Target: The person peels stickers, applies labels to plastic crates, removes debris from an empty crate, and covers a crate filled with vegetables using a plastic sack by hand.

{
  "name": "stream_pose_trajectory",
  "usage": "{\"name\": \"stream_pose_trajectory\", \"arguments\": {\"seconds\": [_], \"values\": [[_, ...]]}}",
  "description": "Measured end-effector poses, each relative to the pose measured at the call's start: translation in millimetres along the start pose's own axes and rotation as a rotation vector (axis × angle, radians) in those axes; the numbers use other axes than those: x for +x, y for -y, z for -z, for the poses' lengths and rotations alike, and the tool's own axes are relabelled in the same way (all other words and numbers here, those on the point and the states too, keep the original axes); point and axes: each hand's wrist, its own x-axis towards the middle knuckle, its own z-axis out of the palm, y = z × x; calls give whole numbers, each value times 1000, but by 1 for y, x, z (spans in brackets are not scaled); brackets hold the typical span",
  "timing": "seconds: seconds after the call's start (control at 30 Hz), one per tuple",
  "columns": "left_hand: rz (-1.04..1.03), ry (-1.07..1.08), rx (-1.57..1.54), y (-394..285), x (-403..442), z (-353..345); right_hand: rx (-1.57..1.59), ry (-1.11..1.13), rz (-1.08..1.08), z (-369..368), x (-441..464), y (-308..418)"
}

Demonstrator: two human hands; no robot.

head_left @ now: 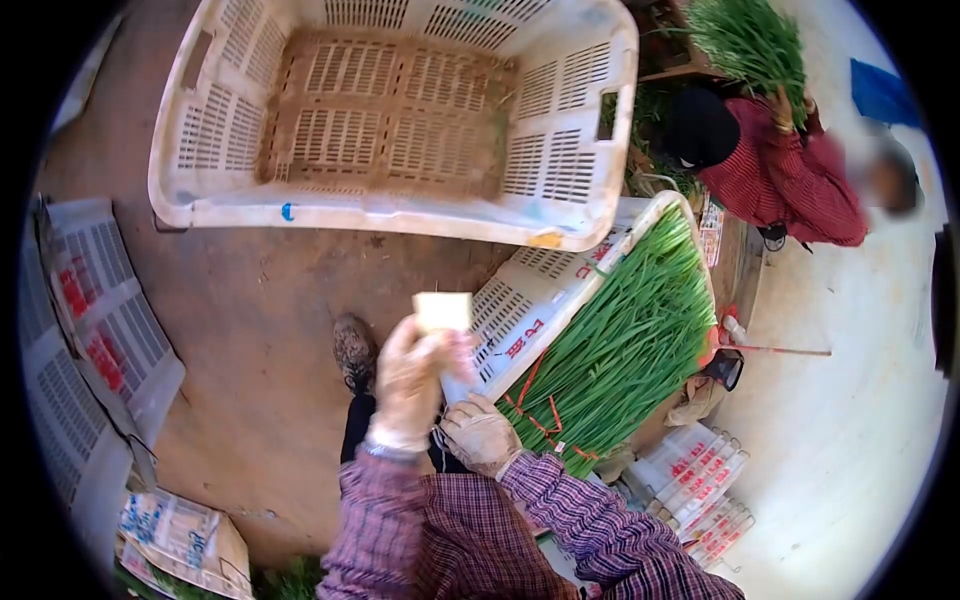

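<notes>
My left hand [403, 387] is raised and closed on a small pale-yellow card or slip [443, 311], with a blurred pinkish part below it; its exact kind I cannot make out. Lower and to the right, my gloved right hand [482, 436] has its fingers bent over the near corner of a white plastic crate [503, 318] with red lettering. Long green leafy stalks, like garlic chives, [625, 335] fill this crate. Red ties [541, 420] lie across their near end.
A large white crate [400, 212] with a dirt-stained bottom stands ahead. More crates lie at left [100, 330] and lower right [697, 472]. A co-worker [765, 170] at upper right holds a bunch of green stalks [750, 45]. My shoe [354, 350] is on the brown floor.
</notes>
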Motion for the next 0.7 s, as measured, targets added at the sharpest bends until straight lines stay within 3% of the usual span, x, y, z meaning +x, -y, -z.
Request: {"name": "stream_pose_trajectory", "arguments": {"seconds": [0.1,0.27,0.33,0.37,0.43,0.5,0.7], "values": [[123,-223,43,-35,-32,43,7,-74,30,-7,6,-2],[204,-232,11,-10,-58,77,0,-59,20,-5,12,-1],[211,-247,-32,1,-69,77,186,-57,32,3,8,0],[207,-252,-69,3,-76,75,216,-164,37,-2,-6,0],[197,-302,-3,-10,-93,70,506,-325,-286,-7,-37,20],[173,-342,-11,-24,-116,66,544,-250,-448,-15,-75,23],[112,-453,69,-46,-205,73,403,348,-512,-86,-132,19]]}}
